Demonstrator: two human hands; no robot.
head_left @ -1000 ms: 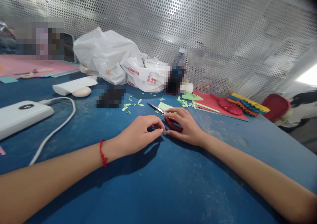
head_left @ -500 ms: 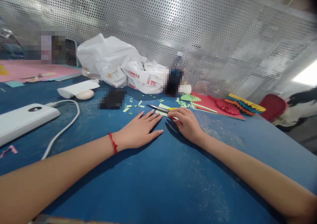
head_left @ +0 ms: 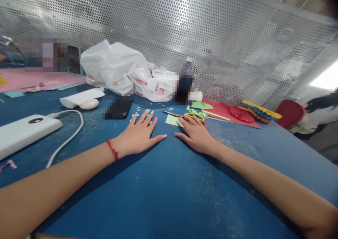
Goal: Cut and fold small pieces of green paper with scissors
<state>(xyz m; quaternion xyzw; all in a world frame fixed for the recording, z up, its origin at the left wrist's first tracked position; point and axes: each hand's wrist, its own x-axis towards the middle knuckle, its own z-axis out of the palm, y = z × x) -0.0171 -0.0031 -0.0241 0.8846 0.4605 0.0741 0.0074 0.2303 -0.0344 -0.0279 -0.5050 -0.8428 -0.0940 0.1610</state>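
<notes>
My left hand (head_left: 139,132) lies flat and open on the blue table (head_left: 148,196), its fingers spread over a few green paper scraps (head_left: 138,109). My right hand (head_left: 196,132) also rests open, fingers outstretched, with its fingertips over the handles of a pair of scissors (head_left: 174,114). The scissors lie on the table with red and yellow handles, blades pointing left. Beneath them is a light green piece of paper (head_left: 173,120), partly covered by the blades and close to my right fingertips. Neither hand grips anything.
A black phone (head_left: 124,108) lies beyond my left hand, near a white mouse (head_left: 89,104) and a power bank (head_left: 29,131) with a white cable. White plastic bags (head_left: 116,66) stand along the perforated metal panel (head_left: 163,20). Red paper (head_left: 216,108) with folded paper pieces lies at right.
My right hand has let go of the scissors and spread its fingers. My left hand has moved left, off the green paper, onto the scraps.
</notes>
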